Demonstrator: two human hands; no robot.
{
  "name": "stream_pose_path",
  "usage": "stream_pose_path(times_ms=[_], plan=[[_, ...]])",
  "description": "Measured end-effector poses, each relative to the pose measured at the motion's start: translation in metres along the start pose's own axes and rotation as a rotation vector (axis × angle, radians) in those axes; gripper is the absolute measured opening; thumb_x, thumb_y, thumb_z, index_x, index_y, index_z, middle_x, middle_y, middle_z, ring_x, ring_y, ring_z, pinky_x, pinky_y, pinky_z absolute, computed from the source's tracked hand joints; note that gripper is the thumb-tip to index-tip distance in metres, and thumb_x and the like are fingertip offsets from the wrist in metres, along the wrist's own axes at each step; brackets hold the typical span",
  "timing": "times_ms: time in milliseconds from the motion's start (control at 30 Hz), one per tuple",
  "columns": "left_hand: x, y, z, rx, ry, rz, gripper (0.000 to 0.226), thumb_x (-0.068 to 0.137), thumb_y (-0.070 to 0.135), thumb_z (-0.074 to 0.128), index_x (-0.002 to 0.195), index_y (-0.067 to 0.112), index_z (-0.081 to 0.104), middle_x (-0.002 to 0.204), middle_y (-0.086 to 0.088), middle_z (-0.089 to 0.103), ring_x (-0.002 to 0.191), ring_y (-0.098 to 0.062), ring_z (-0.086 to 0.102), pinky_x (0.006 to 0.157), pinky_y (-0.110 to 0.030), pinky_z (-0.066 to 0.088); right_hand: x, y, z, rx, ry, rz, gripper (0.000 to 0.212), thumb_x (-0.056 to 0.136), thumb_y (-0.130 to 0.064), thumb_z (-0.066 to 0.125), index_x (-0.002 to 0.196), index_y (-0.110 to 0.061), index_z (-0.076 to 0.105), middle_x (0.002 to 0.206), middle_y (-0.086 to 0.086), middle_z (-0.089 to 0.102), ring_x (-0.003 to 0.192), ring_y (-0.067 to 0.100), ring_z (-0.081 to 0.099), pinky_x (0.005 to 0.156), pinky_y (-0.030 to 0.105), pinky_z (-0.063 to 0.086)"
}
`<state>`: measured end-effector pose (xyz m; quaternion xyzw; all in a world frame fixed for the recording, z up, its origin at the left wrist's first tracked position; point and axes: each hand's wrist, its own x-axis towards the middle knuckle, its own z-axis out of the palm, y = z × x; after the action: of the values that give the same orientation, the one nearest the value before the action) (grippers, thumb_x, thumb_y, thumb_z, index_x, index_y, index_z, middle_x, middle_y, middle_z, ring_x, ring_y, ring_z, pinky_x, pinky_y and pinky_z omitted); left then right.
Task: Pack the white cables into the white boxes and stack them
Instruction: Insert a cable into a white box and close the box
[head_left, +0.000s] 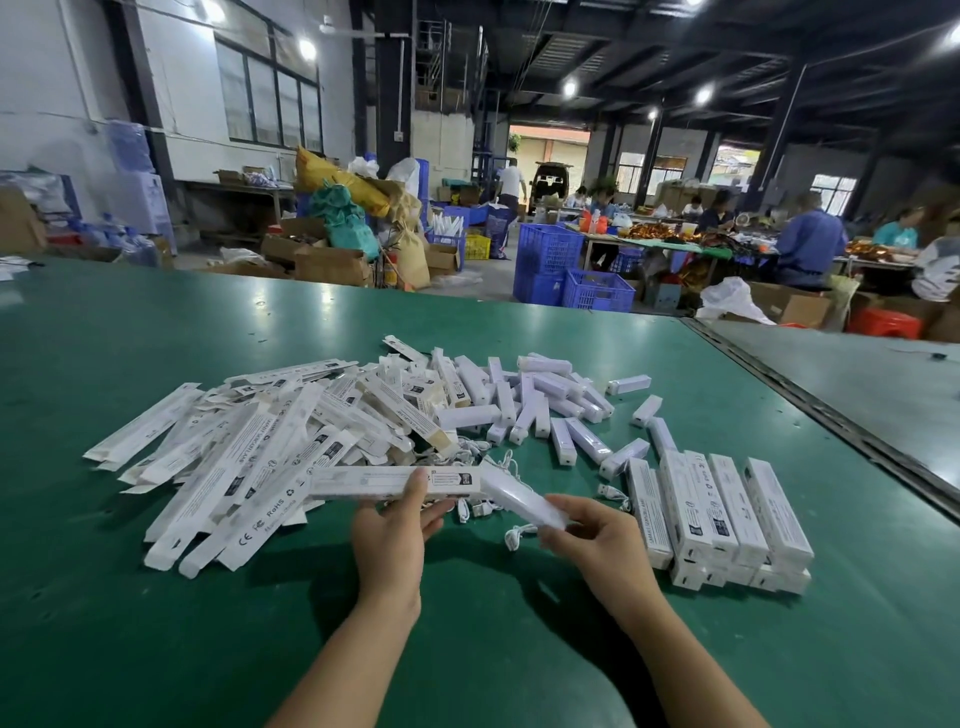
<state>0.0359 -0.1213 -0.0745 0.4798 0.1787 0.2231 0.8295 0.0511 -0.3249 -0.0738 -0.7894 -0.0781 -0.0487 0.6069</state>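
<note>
Both forearms reach in from the near edge over the green table (156, 623). Left hand (395, 525): thumb and fingers curled round a long white box (374, 482), gripped from below and held level, its length running out to the hand's left with the printed end toward the other hand. Right hand (597, 535): fingers and thumb pinch the near end of a white piece (519, 498), which is motion-blurred, so what it is cannot be told. It slants up and away toward the left hand, and its far end meets the box's open-side end; whether it is inside cannot be told. Loose white cables (518, 536) lie on the table between the two hands and just beyond them, one coil just beside the right thumb, none held. Just to the right of the right hand is a stack (727, 512) of closed boxes, side by side in rows, two layers showing. Beyond and left of the left hand is a sprawling heap of flat boxes (244, 457), overlapping at all angles. Beyond both hands are scattered short white blocks (545, 400), some touching, some apart. Far past the table edge are blue crates (571, 275), and to their right people (808, 239) seated at other tables.
</note>
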Motion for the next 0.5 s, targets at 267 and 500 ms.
stream_pose_path(times_ms=[267, 500], plan=[[-0.0010, -0.0004, 0.0009, -0.006, 0.005, 0.030, 0.028, 0.094, 0.020, 0.068, 0.117, 0.005, 0.061, 0.100, -0.006, 0.077, 0.077, -0.026, 0.076, 0.055, -0.024, 0.057, 0.0012, 0.0026, 0.0027, -0.089, 0.035, -0.043, 0.031, 0.076, -0.002, 0.079, 0.095, -0.026, 0.073, 0.084, -0.011, 0.074, 0.074, 0.007, 0.068, 0.066, 0.022, 0.054], [-0.0023, 0.0011, 0.0013, 0.006, -0.019, 0.006, 0.025, 0.095, 0.019, 0.067, 0.114, 0.004, 0.060, 0.096, 0.000, 0.076, 0.076, -0.026, 0.076, 0.056, -0.025, 0.058, 0.0021, 0.0005, -0.0014, -0.034, 0.070, -0.070, 0.036, 0.077, 0.006, 0.071, 0.091, -0.027, 0.075, 0.096, -0.008, 0.069, 0.072, 0.003, 0.064, 0.064, 0.019, 0.049]])
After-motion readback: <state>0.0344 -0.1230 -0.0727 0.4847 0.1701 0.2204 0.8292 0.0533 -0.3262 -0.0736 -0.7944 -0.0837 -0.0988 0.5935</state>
